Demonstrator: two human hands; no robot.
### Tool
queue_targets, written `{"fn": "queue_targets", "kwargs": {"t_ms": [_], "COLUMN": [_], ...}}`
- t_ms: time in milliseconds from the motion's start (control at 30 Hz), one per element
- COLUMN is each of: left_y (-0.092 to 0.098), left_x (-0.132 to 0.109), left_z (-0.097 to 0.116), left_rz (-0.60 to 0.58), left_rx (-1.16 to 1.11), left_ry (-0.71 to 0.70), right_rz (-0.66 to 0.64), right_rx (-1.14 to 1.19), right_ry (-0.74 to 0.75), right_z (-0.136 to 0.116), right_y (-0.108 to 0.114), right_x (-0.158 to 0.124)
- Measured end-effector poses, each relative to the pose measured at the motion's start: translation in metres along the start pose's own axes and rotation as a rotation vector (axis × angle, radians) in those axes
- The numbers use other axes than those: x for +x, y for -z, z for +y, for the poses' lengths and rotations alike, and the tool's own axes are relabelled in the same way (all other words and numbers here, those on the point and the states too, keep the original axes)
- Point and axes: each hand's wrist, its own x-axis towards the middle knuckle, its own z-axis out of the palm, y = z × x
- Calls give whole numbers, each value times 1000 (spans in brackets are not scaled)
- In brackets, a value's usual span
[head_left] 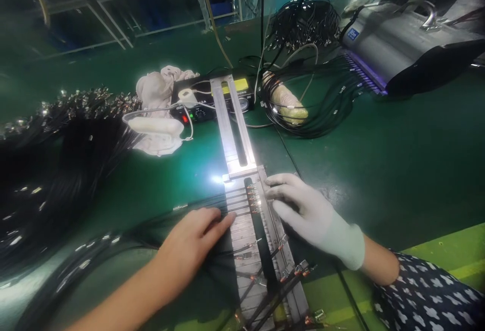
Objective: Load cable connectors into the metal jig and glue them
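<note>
Head view shows both our hands resting on a slotted metal jig that lies along the green bench. Our left hand, bare, lies flat with its fingers pressing a group of thin black wires into the jig's slots; it is open, clamped on nothing. Our right hand, in a pale glove, rests palm-down at the jig's right edge, fingers spread and touching the metal just beside a row of small copper-coloured terminals; it too is open, not closed on anything. More terminated wires cross the jig's near end, some at an angle and overlapping.

Beyond the jig we note a narrow metal rail, a small control box with lit indicators, a crumpled cloth, a coil of black cable and a large bundle of loose wires at left.

Risks, in our judgement: wires held only by flat finger pressure may spring out of their slots if either hand lifts unevenly; the crossed wires at the near end could snag or seat in the wrong slot; the strong glare on the metal hides the slot ends, so misalignment of terminals could pass unnoticed.
</note>
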Motion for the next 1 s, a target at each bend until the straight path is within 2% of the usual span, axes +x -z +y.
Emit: {"fn": "queue_targets", "kwargs": {"t_ms": [67,167,267,500,567,633,733,833,1000], "left_y": [-8,-11,-4,13,13,12,10,9,7], "left_x": [-8,-12,-8,-7,-6,-2,7,14,16], "left_z": [7,17,22,36,37,34,26,17,11], "left_rz": [66,8,-34,-67,-36,52,141,132,140], "left_rx": [169,217,90,-398,-481,-525,-509,-475,-506], "left_ry": [22,78,117,229,264,253,141,68,75], "right_rz": [-6,0,8,14,25,28,27,28,15], "right_rx": [5,4,-14,-52,-61,-62,-60,-59,-48], "right_ry": [1,-7,-14,28,43,46,45,38,18], "right_z": [0,2,3,5,5,5,4,1,-3], "right_y": [0,-1,-2,-4,-4,-4,-4,-2,0], "right_x": [0,0,-1,-2,-2,-1,-1,-1,1]}}
